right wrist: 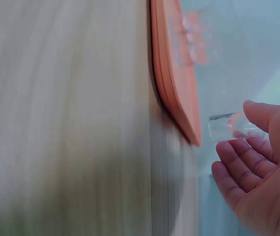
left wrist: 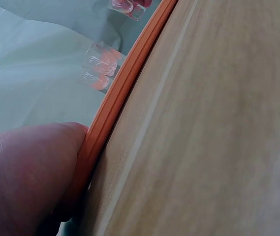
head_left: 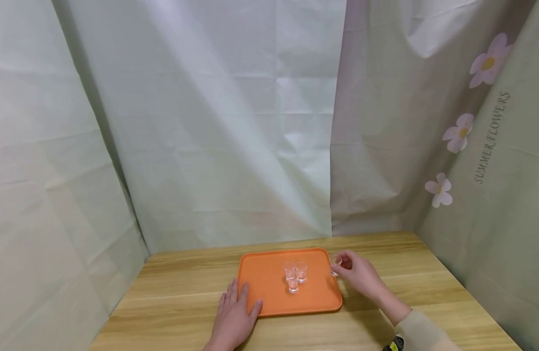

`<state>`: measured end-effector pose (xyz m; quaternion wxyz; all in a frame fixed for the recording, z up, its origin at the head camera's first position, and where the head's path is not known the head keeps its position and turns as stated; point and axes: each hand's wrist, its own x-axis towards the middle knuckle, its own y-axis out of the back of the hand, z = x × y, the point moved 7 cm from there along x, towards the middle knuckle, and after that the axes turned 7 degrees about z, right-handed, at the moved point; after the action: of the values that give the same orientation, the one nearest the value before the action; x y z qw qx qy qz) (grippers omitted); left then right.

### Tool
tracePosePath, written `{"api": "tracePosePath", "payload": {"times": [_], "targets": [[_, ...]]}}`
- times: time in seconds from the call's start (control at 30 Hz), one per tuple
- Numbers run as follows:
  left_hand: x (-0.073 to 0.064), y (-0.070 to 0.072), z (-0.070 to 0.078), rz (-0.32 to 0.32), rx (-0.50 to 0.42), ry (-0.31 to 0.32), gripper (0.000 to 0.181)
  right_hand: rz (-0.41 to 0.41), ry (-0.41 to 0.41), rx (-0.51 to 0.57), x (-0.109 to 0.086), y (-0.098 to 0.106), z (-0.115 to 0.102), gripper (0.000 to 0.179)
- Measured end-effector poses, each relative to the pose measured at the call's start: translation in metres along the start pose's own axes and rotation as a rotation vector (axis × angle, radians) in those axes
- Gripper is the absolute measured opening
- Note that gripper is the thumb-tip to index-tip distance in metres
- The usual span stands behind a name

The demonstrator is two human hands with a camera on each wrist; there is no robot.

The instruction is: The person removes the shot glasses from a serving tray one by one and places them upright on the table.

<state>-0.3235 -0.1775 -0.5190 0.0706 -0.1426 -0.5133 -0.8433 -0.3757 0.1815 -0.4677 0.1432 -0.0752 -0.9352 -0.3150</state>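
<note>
An orange tray [head_left: 274, 303] lies on the table, with three small clear shot glasses [head_left: 301, 272] grouped close together on it. My left hand [head_left: 234, 314] rests at the tray's front left corner, fingers spread along the left edge and thumb at the front rim. In the left wrist view the thumb lies against the tray's rim [left wrist: 111, 103]. Beyond the right rim, my right hand [head_left: 361, 277] pinches another clear shot glass [right wrist: 222, 129] between thumb and fingers. In the right wrist view that glass is raised above table level, beside the tray's corner.
The wood-grain table [head_left: 173, 302] extends around the tray on every side. Pale fabric curtains [head_left: 234, 146] enclose it at the back, left and right, and the right one carries printed flowers [head_left: 439, 190]. A dark and yellow band [head_left: 395, 344] shows at the right wrist.
</note>
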Motion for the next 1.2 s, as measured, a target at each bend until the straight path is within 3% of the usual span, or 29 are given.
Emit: {"api": "tracePosePath", "payload": {"times": [0.57,0.9,1.2], "targets": [[0.002,-0.002,-0.002,-0.005,0.0,-0.006,0.076,0.028,-0.002,-0.063,0.017,0.023,0.042,0.029],[0.001,-0.005,-0.006,0.002,-0.008,-0.005,0.077,0.025,-0.015,-0.111,0.022,0.029,0.05,0.034],[0.001,-0.006,-0.006,0.003,-0.008,-0.008,0.078,0.04,-0.007,-0.108,0.027,0.031,0.053,0.029]]}}
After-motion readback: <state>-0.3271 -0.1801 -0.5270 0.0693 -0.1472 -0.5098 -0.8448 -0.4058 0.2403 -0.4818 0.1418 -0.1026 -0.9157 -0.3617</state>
